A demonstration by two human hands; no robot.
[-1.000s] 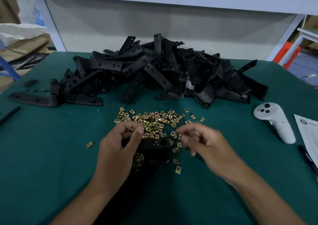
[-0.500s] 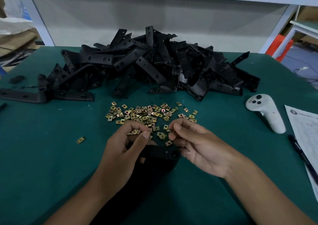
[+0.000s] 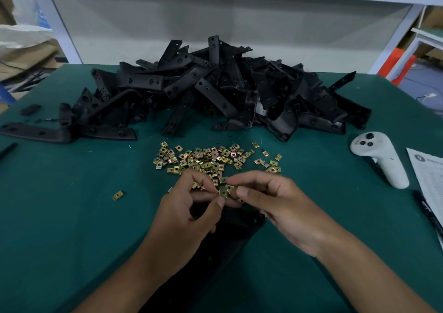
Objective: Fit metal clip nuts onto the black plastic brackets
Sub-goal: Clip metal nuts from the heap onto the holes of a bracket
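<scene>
Head view looks down over both forearms, and much of the work is tucked out of sight. Under the left hand (image 3: 189,214) lies a black bracket (image 3: 242,221), dark against its own shadow; only a strip of it with one hole shows between the wrists, and its near end melts into blackness toward the bottom edge. Whether the left palm holds that bracket I cannot tell. What I can see is the left thumb and fingers curled in, pinching a single clip nut (image 3: 223,192), a small square of yellowish metal with a round hole, held up just above the bracket's far end. The right hand (image 3: 280,207) meets it from the other side, forefinger and thumb closed on the same nut's edge, the remaining fingers folded beneath.

Just beyond the fingertips the loose clip nuts (image 3: 211,160) lie scattered on the green table (image 3: 72,216), brassy and glinting, too small to make out their folds. One stray nut (image 3: 118,195) sits apart to the left. Farther back a heap of black brackets (image 3: 215,92) is tangled together, long flat arms with screw holes, single pieces hard to separate. At the right lie a white controller (image 3: 381,161), a printed sheet (image 3: 429,181) cut by the frame, and a dark pen (image 3: 429,212).
</scene>
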